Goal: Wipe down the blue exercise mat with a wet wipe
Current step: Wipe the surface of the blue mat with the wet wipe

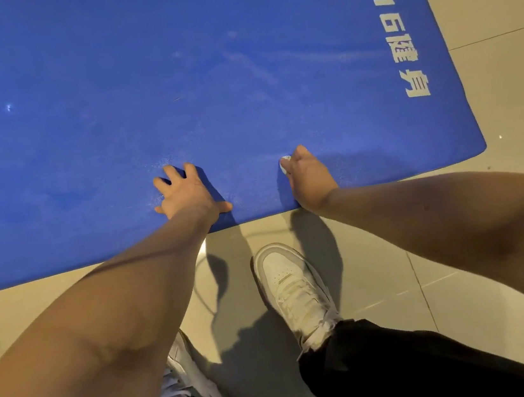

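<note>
The blue exercise mat (pixel 171 77) lies flat on the tiled floor and fills the upper part of the view, with white lettering near its right edge. My left hand (pixel 185 193) presses flat on the mat near its front edge, fingers spread. To its right, my right hand (pixel 308 177) rests on the mat with fingers curled around a white wet wipe (pixel 285 163); only a small bit of the wipe shows at the fingertips. Faint pale streaks and a few specks mark the mat's surface further out.
Beige floor tiles (pixel 491 101) surround the mat to the right and in front. My two feet in white sneakers (pixel 294 287) stand on the tiles just before the mat's front edge, with black trousers above them.
</note>
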`<state>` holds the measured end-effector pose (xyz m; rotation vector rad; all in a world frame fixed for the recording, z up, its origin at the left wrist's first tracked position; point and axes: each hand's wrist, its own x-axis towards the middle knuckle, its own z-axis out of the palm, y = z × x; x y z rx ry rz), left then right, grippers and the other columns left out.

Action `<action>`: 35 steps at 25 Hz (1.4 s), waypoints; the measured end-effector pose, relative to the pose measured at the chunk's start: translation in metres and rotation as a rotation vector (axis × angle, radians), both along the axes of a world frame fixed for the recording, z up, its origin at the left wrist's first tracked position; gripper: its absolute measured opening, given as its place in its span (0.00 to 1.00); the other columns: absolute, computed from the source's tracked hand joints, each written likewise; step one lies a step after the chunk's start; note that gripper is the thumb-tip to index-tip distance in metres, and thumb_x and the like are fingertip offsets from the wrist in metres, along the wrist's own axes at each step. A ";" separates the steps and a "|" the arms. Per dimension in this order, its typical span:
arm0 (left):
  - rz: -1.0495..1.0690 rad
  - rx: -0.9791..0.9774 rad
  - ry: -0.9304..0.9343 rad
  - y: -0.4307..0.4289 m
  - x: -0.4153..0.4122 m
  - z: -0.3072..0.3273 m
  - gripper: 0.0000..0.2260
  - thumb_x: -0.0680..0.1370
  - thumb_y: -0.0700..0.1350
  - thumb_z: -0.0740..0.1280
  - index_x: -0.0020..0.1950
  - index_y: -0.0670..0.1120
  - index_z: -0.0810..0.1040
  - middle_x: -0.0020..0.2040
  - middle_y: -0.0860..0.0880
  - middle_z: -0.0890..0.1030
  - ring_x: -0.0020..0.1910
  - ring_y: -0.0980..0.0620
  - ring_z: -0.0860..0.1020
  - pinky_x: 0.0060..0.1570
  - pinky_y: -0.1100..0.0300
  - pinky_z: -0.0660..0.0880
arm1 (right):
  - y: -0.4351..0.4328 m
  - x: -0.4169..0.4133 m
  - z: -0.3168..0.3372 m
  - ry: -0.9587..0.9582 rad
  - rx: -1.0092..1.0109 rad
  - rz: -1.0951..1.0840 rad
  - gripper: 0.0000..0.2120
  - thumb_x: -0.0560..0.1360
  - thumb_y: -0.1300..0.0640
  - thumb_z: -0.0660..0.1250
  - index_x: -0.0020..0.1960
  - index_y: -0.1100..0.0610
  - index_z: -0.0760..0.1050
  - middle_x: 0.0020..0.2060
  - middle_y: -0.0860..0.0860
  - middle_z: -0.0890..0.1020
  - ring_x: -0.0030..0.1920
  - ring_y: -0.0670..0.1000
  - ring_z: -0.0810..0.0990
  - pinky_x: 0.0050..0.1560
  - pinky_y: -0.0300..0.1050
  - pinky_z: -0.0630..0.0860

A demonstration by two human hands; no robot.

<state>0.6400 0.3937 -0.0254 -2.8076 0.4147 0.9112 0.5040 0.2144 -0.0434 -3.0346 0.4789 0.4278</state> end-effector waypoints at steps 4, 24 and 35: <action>-0.002 0.021 0.016 -0.003 0.004 -0.002 0.51 0.62 0.68 0.79 0.75 0.51 0.55 0.74 0.44 0.54 0.73 0.36 0.55 0.54 0.38 0.78 | 0.068 0.015 0.014 0.146 0.044 0.210 0.19 0.72 0.71 0.41 0.46 0.59 0.69 0.49 0.55 0.71 0.52 0.50 0.72 0.52 0.38 0.67; 0.014 0.028 0.013 -0.006 0.007 0.001 0.54 0.61 0.67 0.80 0.77 0.51 0.54 0.76 0.44 0.53 0.74 0.37 0.54 0.52 0.42 0.78 | 0.048 0.032 0.008 0.020 0.258 -0.131 0.14 0.74 0.70 0.54 0.54 0.57 0.71 0.48 0.55 0.66 0.45 0.54 0.71 0.40 0.43 0.63; -0.027 0.040 0.004 -0.001 0.006 0.000 0.51 0.62 0.69 0.77 0.76 0.52 0.55 0.75 0.44 0.54 0.74 0.37 0.54 0.44 0.47 0.73 | -0.032 0.016 -0.006 -0.206 0.307 -0.454 0.13 0.79 0.65 0.58 0.48 0.46 0.61 0.50 0.52 0.62 0.48 0.52 0.63 0.48 0.44 0.65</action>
